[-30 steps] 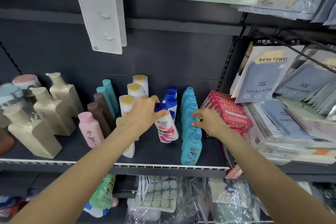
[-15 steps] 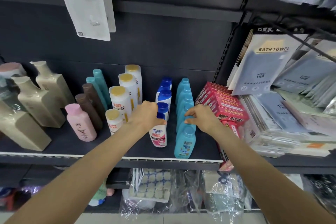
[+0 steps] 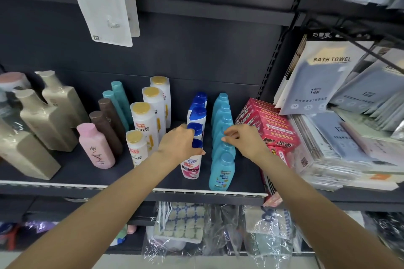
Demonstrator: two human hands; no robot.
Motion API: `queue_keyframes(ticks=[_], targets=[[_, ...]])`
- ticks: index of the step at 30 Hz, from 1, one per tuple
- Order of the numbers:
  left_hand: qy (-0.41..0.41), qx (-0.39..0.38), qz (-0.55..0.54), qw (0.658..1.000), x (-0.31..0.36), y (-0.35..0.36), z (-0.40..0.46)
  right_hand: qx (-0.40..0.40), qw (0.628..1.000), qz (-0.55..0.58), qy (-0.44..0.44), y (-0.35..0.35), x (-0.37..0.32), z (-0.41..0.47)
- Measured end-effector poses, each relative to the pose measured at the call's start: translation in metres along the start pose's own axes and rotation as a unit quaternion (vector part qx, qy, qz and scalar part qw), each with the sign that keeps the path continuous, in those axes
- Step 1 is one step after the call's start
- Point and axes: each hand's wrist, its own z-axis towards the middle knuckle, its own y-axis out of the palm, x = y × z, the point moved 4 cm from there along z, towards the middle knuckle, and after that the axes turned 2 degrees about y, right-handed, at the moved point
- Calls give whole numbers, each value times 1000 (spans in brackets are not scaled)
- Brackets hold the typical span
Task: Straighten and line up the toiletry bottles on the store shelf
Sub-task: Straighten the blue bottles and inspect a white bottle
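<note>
On the dark shelf (image 3: pixel 229 192) stand rows of small bottles running front to back. My left hand (image 3: pixel 177 144) grips the top of the front white bottle with a blue cap (image 3: pixel 191 167), which stands upright at the head of its blue-capped row (image 3: pixel 197 113). Right of it runs a row of teal bottles (image 3: pixel 222 172). My right hand (image 3: pixel 242 140) hovers over the middle of that row, its curled fingertips at a teal cap; whether they pinch it I cannot tell. To the left are white bottles with gold caps (image 3: pixel 142 120).
Further left stand a pink bottle (image 3: pixel 96 148), brown bottles (image 3: pixel 102 129), teal tubes (image 3: pixel 119 98) and large beige bottles (image 3: pixel 50 120). Red boxes (image 3: pixel 266 124) crowd the teal row's right side, with packaged bath towels (image 3: pixel 328 85) beyond. Bagged goods fill the shelf below.
The front blue-capped bottle was tilted in my left hand a second ago; it now stands upright in line. My right hand lifted slightly over the teal row. The view shifted.
</note>
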Motion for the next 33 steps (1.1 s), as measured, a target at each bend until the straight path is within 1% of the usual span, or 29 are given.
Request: queue_keyframes(ticks=[2,3,5,7,9,12,14,16,20,26,28,31,33], targets=[[-1,2,-11,1000,-2,-3,-1,47,999,2,-11,-7,0,5],[-2,15,-21,1000,-3,-6,-1,62,998,-5,-17,-10,0,9],[1,63,-52,997,-6,-14,3,59,998,-22,-20,-13,3,17],[9,99,-72,992,-9,-21,12,30,999,-33,-10,-10,7,26],[10,76,-72,994,-13,-21,24,-1,999,-35,2,-6,11,33],[9,-9,-68,998,-17,-12,41,-33,999,-29,15,0,14,39],[9,-47,-74,996,-19,-6,49,-40,999,-23,15,1,16,42],[7,-64,-90,994,-20,-2,53,-44,999,-22,12,1,17,44],[5,-58,-98,994,-23,2,54,-50,998,-24,4,0,19,44],[-4,37,-141,989,-28,-23,43,-46,998,-44,5,-1,15,42],[2,76,-168,983,-30,-38,35,-30,999,-38,4,-5,10,39],[2,154,-216,964,-34,-64,15,25,999,8,-18,-12,-9,33],[-14,205,-270,941,-37,-82,-3,33,997,73,-11,-13,-23,27]])
